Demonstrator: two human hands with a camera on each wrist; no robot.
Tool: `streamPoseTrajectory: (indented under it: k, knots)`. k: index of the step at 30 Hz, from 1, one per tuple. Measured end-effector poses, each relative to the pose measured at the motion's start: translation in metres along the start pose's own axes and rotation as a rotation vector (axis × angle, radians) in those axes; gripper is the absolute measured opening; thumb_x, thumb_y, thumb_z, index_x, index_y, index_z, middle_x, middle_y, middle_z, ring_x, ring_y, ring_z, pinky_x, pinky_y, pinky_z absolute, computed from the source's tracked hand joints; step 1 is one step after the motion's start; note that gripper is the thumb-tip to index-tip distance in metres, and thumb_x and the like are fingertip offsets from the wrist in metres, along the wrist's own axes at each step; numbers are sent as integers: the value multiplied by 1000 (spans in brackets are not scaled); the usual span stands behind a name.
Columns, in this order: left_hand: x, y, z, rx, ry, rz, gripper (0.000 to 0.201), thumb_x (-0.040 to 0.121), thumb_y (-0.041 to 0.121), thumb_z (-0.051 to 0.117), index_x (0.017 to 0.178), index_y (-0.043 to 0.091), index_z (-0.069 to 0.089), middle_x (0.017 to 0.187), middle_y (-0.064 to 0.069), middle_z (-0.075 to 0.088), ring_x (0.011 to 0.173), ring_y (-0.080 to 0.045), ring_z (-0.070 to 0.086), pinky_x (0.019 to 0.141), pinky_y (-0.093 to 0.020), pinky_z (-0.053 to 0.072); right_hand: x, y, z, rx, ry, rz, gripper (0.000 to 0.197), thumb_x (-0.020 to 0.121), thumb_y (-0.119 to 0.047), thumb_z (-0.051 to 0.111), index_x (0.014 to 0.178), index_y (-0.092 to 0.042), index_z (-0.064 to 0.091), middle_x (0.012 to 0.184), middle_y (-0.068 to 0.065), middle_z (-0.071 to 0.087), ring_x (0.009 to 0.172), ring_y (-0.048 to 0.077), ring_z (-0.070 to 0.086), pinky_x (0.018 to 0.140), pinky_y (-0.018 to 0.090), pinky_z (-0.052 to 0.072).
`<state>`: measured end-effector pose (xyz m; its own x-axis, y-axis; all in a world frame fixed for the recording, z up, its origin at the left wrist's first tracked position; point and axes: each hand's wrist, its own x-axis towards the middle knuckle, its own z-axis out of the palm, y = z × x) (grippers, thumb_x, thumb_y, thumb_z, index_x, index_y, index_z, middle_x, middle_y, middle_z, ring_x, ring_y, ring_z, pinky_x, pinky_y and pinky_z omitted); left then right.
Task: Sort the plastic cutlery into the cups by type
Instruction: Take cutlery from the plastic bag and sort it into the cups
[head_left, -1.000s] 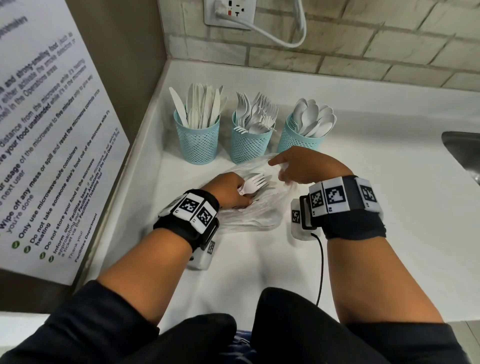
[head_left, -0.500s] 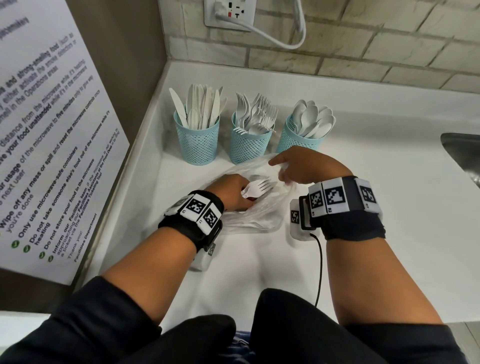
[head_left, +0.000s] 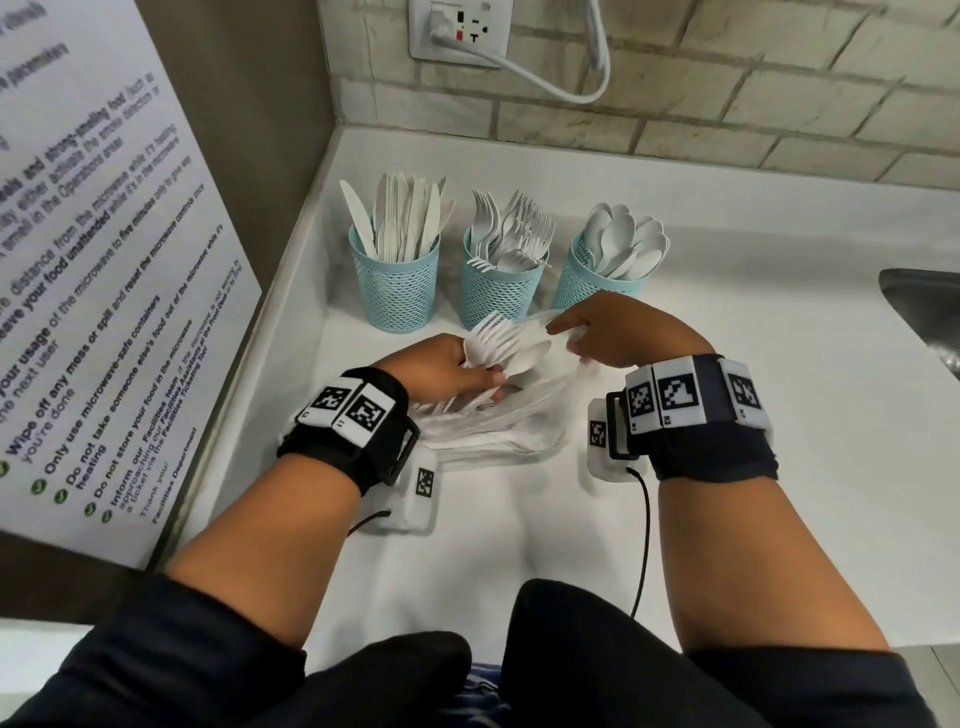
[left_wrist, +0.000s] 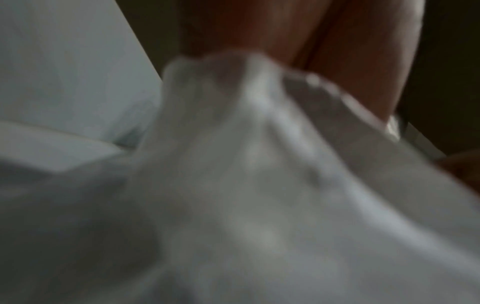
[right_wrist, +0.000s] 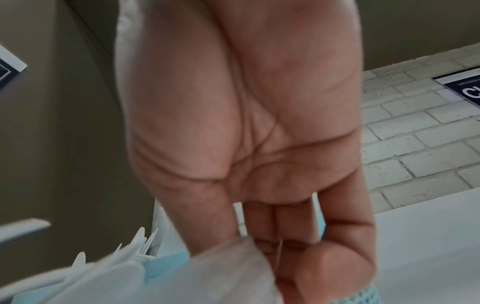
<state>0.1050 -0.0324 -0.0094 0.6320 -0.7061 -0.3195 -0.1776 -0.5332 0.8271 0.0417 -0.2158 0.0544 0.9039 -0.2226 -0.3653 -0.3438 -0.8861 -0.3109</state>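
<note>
Three light blue mesh cups stand in a row at the back: the left cup (head_left: 396, 288) holds white knives, the middle cup (head_left: 497, 291) forks, the right cup (head_left: 589, 283) spoons. In front of them a clear plastic bag (head_left: 498, 426) of white cutlery lies on the white counter (head_left: 779, 415). My left hand (head_left: 452, 371) grips a bundle of white forks (head_left: 496, 340) lifted out of the bag's mouth, tines pointing up and left. My right hand (head_left: 613, 332) pinches the bag's edge (right_wrist: 233, 267) and holds it open, index finger stretched left. The left wrist view shows only blurred bag plastic (left_wrist: 259, 185).
A white notice board (head_left: 104, 260) leans along the left wall. A brick wall with a socket (head_left: 460, 28) and a white cable (head_left: 582, 88) runs behind the cups. A steel sink's edge (head_left: 924, 306) shows at the right.
My left hand has risen out of the bag with the forks, carrying them up and slightly left toward the cups. The right hand has stayed on the bag.
</note>
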Motion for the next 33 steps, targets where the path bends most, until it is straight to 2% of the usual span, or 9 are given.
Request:
streamPoseTrajectory:
  k: [3, 8, 10, 13, 17, 23, 25, 28, 33]
  knots:
    - [2, 0, -2, -184, 31, 20, 14, 92, 22, 56, 88, 19, 68, 89, 3, 71, 92, -13, 63, 86, -22, 44, -1, -3, -4, 15, -15, -58, 49, 88, -9, 59, 133, -27, 50, 139, 1, 49, 122, 19, 49, 90, 23, 36]
    - [6, 9, -3, -372, 103, 75, 11, 94, 14, 53, 92, 19, 62, 85, 0, 66, 80, -9, 62, 82, -23, 49, -1, -9, -12, 286, 39, -180, 44, 79, -35, 71, 122, -29, 60, 127, -5, 60, 114, 8, 53, 96, 23, 37]
    - [6, 14, -3, -497, 140, 84, 10, 93, 7, 52, 92, 14, 59, 79, 0, 65, 75, -11, 62, 78, -21, 52, 3, -10, -10, 428, 94, -195, 30, 82, -38, 67, 110, -26, 67, 105, -6, 68, 92, 6, 60, 81, 21, 46]
    - [7, 17, -4, -629, 164, 82, 12, 92, 4, 52, 84, 10, 59, 61, 2, 69, 65, -11, 66, 78, -28, 55, 9, -14, -3, 551, 155, -197, 23, 89, -32, 60, 100, -14, 69, 79, -5, 66, 62, 3, 60, 57, 15, 46]
    - [3, 20, -9, -733, 140, 88, 11, 92, 5, 51, 87, 9, 59, 66, -2, 72, 62, -14, 70, 72, -29, 57, 16, -22, 4, 751, 206, -187, 23, 93, -26, 56, 79, -10, 65, 69, 0, 61, 52, 3, 61, 53, 14, 50]
    - [1, 21, -10, -794, 114, 87, 15, 95, 12, 47, 98, 11, 62, 78, -3, 73, 69, -15, 71, 72, -29, 57, 21, -29, 8, 895, 286, -167, 26, 95, -22, 52, 97, 1, 65, 71, 5, 60, 47, 2, 62, 50, 15, 50]
    - [0, 22, -10, -802, 98, 67, 19, 97, 17, 44, 99, 13, 62, 83, -2, 72, 70, -12, 71, 65, -25, 57, 21, -29, 4, 952, 398, -150, 24, 96, -19, 50, 88, -1, 63, 70, 7, 58, 43, 2, 60, 45, 15, 48]
    - [-1, 24, -10, -810, 105, 39, 22, 99, 23, 41, 94, 16, 61, 81, 3, 72, 71, -10, 70, 63, -23, 56, 19, -21, -18, 964, 724, -105, 30, 97, -19, 46, 69, -17, 52, 63, 0, 54, 40, 3, 58, 43, 21, 44]
    - [-1, 30, -9, -778, 156, 16, 24, 100, 23, 39, 96, 10, 60, 66, 4, 68, 50, -5, 62, 49, -16, 49, 7, -9, -53, 800, 1275, -69, 31, 98, -26, 39, 67, -32, 40, 62, -10, 51, 54, 16, 61, 55, 30, 53]
